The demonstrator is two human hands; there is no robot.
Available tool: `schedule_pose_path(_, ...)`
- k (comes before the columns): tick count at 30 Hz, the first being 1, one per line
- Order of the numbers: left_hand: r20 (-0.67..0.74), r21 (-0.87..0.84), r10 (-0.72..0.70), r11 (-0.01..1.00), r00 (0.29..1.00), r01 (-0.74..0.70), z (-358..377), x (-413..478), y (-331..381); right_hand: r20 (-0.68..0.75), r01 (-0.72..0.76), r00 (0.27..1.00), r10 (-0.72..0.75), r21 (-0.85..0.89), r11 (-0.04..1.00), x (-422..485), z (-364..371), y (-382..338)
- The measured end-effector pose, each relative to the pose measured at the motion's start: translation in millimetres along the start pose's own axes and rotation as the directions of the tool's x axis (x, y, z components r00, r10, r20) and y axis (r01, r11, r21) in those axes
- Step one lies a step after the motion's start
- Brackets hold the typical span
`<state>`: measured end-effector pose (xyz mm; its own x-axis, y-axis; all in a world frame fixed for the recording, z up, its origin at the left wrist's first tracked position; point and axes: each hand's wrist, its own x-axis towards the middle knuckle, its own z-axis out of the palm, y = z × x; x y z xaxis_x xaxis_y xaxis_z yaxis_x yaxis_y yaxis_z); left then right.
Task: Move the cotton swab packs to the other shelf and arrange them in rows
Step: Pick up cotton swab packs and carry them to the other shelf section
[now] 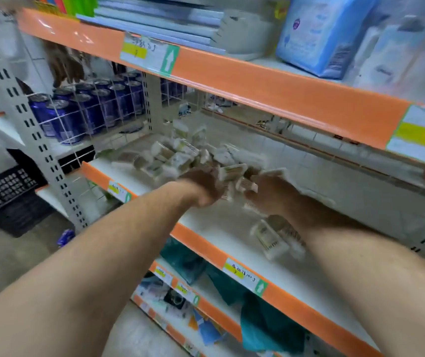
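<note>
Hands meet: left hand (201, 188) and right hand (268, 193) both curl round cotton swab packs (234, 176), shelf (214, 225) beneath them.

We list: grey perforated steel upright (37, 143); orange-fronted shelf rails (257, 83), tiered, with white-and-yellow price labels (149, 54); white wire grid (95, 104) fencing blue cans (64, 119); black plastic crate (5, 195) on grey floor (13, 266); teal bags (265, 323) on the lower tier; blue pack (319, 34) on top. We note a glare streak on the top rail's left end.
</note>
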<state>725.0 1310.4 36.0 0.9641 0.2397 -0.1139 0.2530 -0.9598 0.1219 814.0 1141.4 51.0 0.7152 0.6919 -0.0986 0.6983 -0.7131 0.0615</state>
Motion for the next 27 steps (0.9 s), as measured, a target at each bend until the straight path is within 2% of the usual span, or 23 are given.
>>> schedule_pose_path(2, -0.097, 0.005, 0.035, 0.999, 0.995, -0.035, 1.9, 20.3, -3.8, -0.039, -0.105, 0.994, 0.103, -0.045, 0.993, 11.1, 4.3, 6.1)
schedule_pose_path(4, -0.199, 0.032, 0.074, 0.997, 0.977, -0.069, 4.0, 37.8, -6.6, -0.039, -0.195, 0.980, 0.195, 0.017, 0.981, 19.7, 8.7, 9.0)
schedule_pose_path(7, -0.284, 0.074, 0.133, 0.990, 0.950, -0.117, 9.7, 64.9, -9.3, -0.013, -0.230, 0.973, 0.231, 0.018, 0.973, 26.2, 12.5, 10.7)
schedule_pose_path(12, -0.246, 0.067, 0.154, 0.988, 0.957, -0.141, 17.6, 91.2, -12.2, -0.018, -0.225, 0.974, 0.225, -0.042, 0.973, 35.0, 22.2, 12.4)
schedule_pose_path(15, -0.263, 0.042, 0.201, 0.980, 0.944, -0.197, 21.1, 98.0, -16.6, 0.015, -0.234, 0.972, 0.235, -0.054, 0.971, 35.5, 22.5, 13.0)
schedule_pose_path(21, -0.290, -0.018, 0.196, 0.977, 0.937, -0.211, 8.8, 98.2, -21.3, 0.055, -0.200, 0.978, 0.202, -0.027, 0.979, 33.8, 9.3, 10.5)
schedule_pose_path(24, -0.325, -0.100, 0.155, 0.975, 0.933, -0.197, -9.2, 93.7, -23.3, 0.027, -0.191, 0.982, 0.189, 0.167, 0.967, 32.0, -4.0, 15.6)
schedule_pose_path(27, -0.333, -0.257, 0.080, 0.951, 0.940, -0.172, -25.6, 88.3, -25.8, 0.026, -0.202, 0.978, 0.208, 0.391, 0.898, 27.0, -18.4, 21.8)
